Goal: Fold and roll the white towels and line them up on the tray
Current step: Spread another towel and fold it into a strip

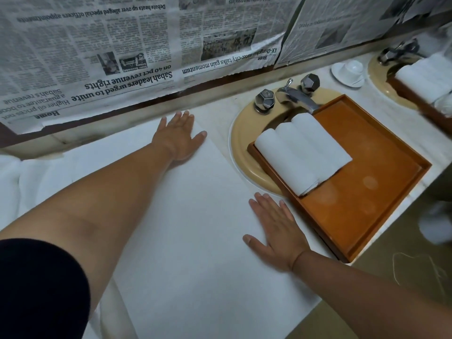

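Flat, spread left hand (179, 135) and right hand (274, 231) press the white towel (186, 216) smooth beside the tray (367, 192); folding probably comes next.

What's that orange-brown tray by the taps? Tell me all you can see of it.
The tray is rectangular, glossy orange-brown, seemingly wooden, with a low raised rim. It lies askew across the beige sink, partly on the counter. Three rolled towels lie side by side in its far-left part; the rest is bare. Neither left hand nor right hand touches it.
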